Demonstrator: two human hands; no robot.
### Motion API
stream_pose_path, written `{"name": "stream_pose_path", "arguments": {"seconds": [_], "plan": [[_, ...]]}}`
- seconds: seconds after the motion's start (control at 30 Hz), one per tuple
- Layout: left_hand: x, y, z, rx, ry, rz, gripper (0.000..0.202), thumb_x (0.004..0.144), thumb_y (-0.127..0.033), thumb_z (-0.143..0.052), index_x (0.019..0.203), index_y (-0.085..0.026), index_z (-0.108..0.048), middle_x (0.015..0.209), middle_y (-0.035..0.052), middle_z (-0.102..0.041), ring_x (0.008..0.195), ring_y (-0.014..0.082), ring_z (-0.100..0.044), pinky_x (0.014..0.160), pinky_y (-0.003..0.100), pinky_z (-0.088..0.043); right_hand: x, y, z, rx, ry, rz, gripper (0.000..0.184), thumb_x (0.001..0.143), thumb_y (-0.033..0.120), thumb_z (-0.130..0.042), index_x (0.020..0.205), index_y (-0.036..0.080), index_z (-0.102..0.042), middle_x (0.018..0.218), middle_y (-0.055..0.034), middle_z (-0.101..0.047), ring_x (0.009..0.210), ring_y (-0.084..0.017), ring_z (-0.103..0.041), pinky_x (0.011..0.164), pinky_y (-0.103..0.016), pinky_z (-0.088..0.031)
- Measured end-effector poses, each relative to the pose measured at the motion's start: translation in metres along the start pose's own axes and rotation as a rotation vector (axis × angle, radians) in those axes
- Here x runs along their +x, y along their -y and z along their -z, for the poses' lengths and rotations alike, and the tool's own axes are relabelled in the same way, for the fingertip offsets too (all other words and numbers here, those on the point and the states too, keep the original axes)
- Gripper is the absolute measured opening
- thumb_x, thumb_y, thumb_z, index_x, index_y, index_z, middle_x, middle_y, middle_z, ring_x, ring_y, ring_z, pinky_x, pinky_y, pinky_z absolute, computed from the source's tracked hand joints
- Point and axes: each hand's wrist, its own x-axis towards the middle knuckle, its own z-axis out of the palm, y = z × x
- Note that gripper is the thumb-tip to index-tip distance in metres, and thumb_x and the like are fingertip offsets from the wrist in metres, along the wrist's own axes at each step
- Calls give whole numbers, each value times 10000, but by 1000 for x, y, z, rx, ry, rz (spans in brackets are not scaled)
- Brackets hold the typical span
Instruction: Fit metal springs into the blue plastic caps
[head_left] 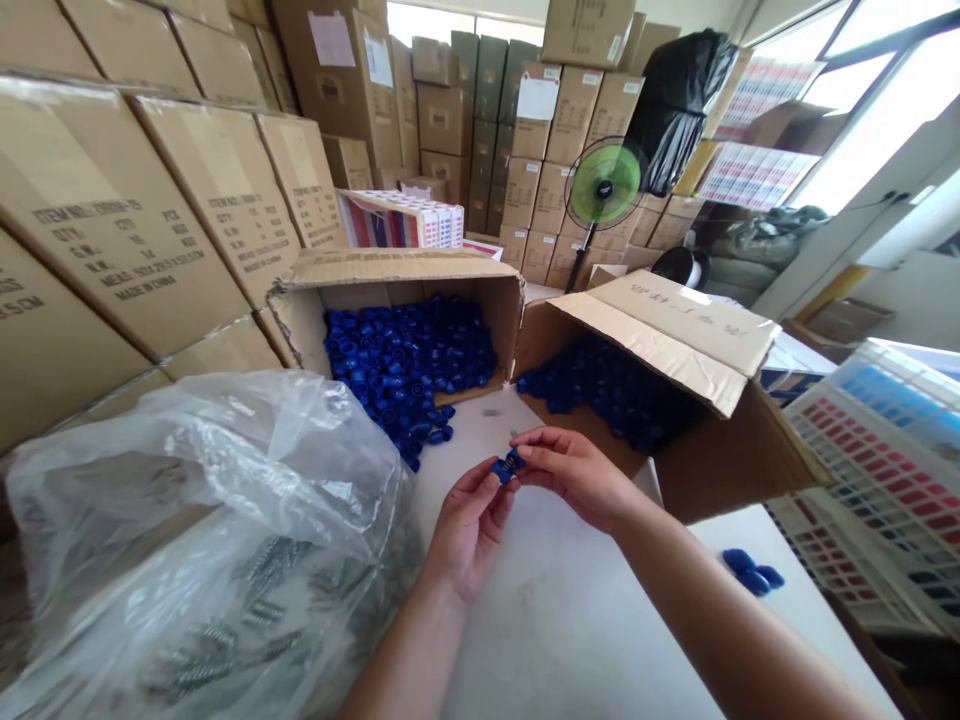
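Observation:
My left hand (469,530) and my right hand (574,478) meet above a white table (570,640). Between their fingertips is a small blue plastic cap (504,470), gripped from both sides. A thin metal piece (514,434) seems to stick up from it, though it is too small to identify. A clear plastic bag of metal coil springs (270,600) lies beside my left hand. Loose blue caps fill an open cardboard box (405,370) ahead of my hands.
A second open carton of blue caps (622,390) stands to the right, and a few blue caps (752,570) lie on the table. Stacked cardboard cartons (150,210) wall the left and back. A green fan (604,183) and colour-printed packaging (885,490) stand beyond.

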Motion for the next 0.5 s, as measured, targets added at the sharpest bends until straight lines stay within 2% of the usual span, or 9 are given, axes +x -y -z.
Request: {"name": "stream_pose_path", "arguments": {"seconds": [0.3,0.5], "plan": [[1,0,0,84,-6,-29,303,670,-122,-777,966,-124,-709,872,74,-745,693,109,-703,652,146,-587,2,-3,-3,-99,-9,25,584,733,509,-706,1070,71,-515,982,-79,-580,798,-48,-593,862,-235,-533],[-1,-1,-2,136,-28,-35,345,612,-144,-827,942,-119,-733,841,95,-750,720,132,-710,678,161,-585,-2,-12,-4,-212,-105,111,562,701,484,-739,1041,66,-580,958,-80,-600,801,-45,-594,767,-149,-513]]}}
